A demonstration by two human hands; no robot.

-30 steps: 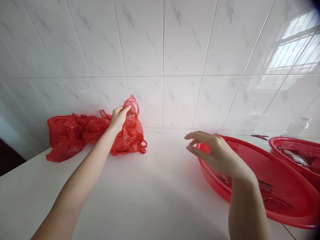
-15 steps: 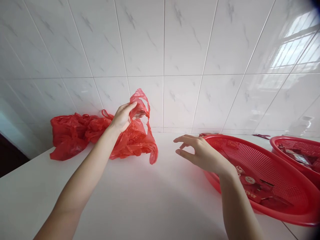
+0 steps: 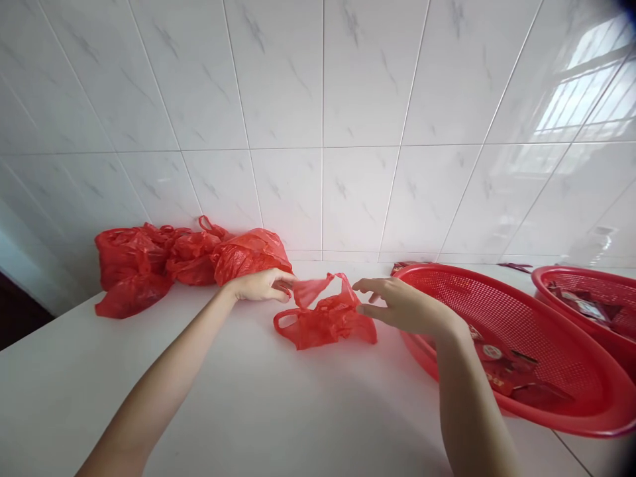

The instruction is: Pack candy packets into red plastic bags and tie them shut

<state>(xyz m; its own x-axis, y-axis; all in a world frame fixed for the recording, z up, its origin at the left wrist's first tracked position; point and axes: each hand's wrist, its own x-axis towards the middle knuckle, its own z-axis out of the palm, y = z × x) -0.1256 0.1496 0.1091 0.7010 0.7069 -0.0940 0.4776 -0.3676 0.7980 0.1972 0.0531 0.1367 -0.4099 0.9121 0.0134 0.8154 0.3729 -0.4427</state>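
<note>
A thin red plastic bag [image 3: 328,321] lies crumpled low over the white table, between my two hands, its loop handles spread out. At its upper left edge, my left hand [image 3: 261,285] has curled fingers, with the bag's film at the fingertips. On the other side my right hand [image 3: 397,301] has thumb and fingers apart, the fingertips close beside or touching the bag; exact contact is unclear. Just behind my left hand sits a puffed red plastic bag [image 3: 253,252].
More filled red bags [image 3: 134,258] stand along the tiled wall at left. A large red mesh basket [image 3: 527,324] with red printed packets [image 3: 501,364] is at right, partly behind my right forearm. Beyond it is a second red basket [image 3: 586,278] with packets.
My left hand has come down from its raised position, bringing the thin bag lower and to the right, away from the bag pile. My right hand has barely moved.
</note>
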